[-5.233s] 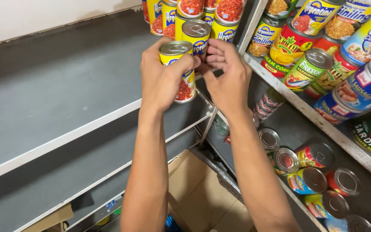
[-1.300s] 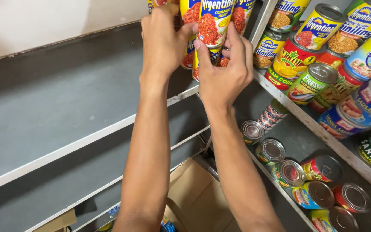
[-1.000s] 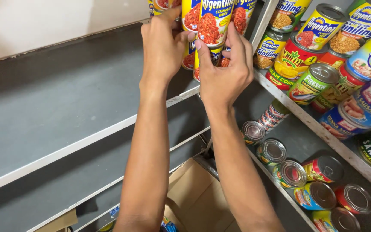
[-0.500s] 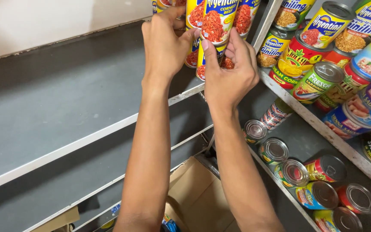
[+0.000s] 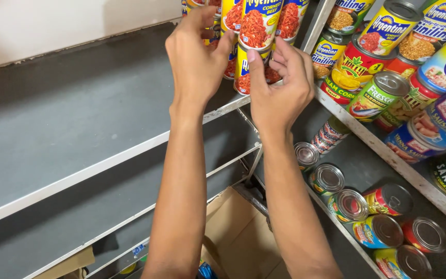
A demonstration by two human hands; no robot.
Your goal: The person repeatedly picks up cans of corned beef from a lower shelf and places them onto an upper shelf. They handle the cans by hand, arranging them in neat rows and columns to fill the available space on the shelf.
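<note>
Since the frame half a second earlier, both hands have barely shifted — they stay raised at the stacked cans on the front edge of the grey shelf (image 5: 68,124), the view having tilted slightly.

Left hand (image 5: 198,62): fingers curled around the left side of the stack, thumb pressed against the lower yellow can (image 5: 244,72). Right hand (image 5: 280,88): fingers bent and closed on the right side of that same can, index fingertip touching its label. The can stands upright at the right end of the shelf, just behind the white front rail (image 5: 104,165), with a taller yellow-and-blue can (image 5: 256,26) stacked directly on top.

Open room: the shelf surface left of the hands — grey, flat, running back to the white wall (image 5: 52,20). Right of the stack, a slanted divider rail (image 5: 388,155) separates a packed bay of mixed cans (image 5: 383,95); below it, a lower bay holds cans lying on their sides (image 5: 347,204), lids facing out. A brown cardboard box (image 5: 238,243) sits under the forearms, between the shelf levels.
</note>
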